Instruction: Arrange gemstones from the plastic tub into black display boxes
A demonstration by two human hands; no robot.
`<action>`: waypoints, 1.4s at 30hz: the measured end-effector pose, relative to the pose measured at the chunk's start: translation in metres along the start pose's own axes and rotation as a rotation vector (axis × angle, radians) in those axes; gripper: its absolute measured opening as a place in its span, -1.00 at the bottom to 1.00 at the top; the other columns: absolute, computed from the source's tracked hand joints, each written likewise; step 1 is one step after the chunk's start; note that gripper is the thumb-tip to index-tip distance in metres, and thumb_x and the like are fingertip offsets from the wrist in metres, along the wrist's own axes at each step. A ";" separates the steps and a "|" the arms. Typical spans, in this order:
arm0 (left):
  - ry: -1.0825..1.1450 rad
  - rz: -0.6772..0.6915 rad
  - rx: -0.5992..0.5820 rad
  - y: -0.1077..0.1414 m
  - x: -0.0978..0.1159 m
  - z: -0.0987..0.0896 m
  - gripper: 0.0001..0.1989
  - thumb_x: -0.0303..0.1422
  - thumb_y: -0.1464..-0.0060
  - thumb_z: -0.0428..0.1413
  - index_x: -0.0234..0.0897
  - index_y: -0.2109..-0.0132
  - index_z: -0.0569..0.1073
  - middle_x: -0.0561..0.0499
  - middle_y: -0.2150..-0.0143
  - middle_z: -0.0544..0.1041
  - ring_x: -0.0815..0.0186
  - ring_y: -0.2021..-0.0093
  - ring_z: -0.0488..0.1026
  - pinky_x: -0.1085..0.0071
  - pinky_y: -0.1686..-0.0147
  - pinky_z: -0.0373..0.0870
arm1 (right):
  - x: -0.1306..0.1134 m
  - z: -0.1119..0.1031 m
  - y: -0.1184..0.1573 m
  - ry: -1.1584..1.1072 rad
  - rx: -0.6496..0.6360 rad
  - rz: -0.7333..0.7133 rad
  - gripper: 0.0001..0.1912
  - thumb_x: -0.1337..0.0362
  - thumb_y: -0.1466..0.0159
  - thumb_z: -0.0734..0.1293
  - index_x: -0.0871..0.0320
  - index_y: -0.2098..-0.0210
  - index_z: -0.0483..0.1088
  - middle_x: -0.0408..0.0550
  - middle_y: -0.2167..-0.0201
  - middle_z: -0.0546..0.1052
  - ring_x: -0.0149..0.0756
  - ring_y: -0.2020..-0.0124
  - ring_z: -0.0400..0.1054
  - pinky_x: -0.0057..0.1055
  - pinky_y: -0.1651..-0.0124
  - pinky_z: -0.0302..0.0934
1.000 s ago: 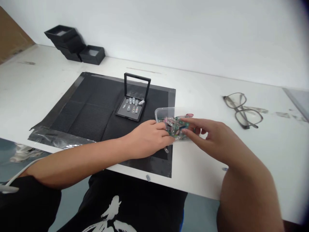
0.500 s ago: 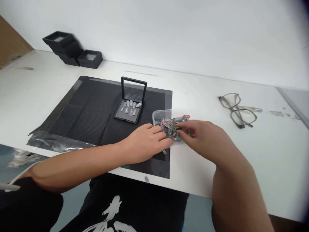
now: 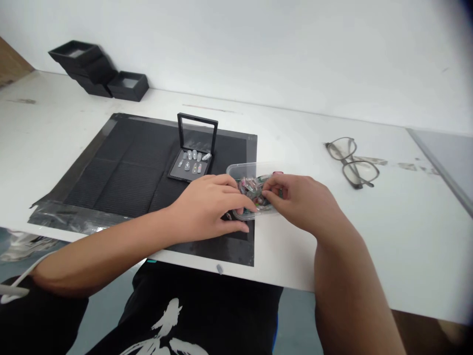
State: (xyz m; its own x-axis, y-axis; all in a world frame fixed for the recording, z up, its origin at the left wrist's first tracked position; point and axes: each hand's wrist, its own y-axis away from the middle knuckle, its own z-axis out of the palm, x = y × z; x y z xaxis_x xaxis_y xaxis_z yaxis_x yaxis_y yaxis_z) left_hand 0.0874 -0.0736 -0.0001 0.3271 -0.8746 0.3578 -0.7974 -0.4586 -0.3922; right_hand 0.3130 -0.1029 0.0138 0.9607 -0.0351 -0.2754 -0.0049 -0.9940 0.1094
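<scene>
Since a moment ago, the left hand [image 3: 210, 207] has slid closer and now holds the near side of the little clear tub [image 3: 236, 170], so the tub sits steady at 12 o'clock from the person. The right hand [image 3: 299, 199] has curled in, its fingers pinching among the fake nails [image 3: 253, 187]; what they hold cannot be told. The tub sits on the right edge of the black mat [image 3: 129, 172], with bare white table [image 3: 406, 222] at 3 o'clock, the open case [image 3: 192, 162] at 10 and glasses [image 3: 351, 158] at 2.

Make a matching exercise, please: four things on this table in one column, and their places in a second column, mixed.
1. clear tub
2. display case
3. glasses
4. black boxes

a. far left corner, by the wall
b. on the black mat, lid up
c. between both hands
d. bare table, right side

Pairs: 1-c, 2-b, 3-d, 4-a
</scene>
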 end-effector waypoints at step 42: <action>-0.081 0.171 0.283 -0.002 -0.008 0.009 -0.84 -0.29 -0.21 0.19 -0.17 0.08 0.59 0.09 0.25 0.69 0.24 0.02 0.58 0.31 0.09 0.50 | 0.017 -0.002 0.009 -0.592 -0.168 -0.203 -0.68 0.01 -0.34 0.29 0.03 0.15 0.59 -0.07 0.30 0.62 -0.25 0.31 0.45 -0.34 0.34 0.31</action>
State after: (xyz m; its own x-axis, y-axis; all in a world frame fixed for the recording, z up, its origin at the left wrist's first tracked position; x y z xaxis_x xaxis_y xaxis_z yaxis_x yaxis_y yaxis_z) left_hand 0.0909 -0.0667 -0.0093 0.2496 -0.9470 0.2024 -0.6754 -0.3200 -0.6644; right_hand 0.3303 -0.1121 0.0118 0.6224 0.0532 -0.7809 0.2505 -0.9588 0.1344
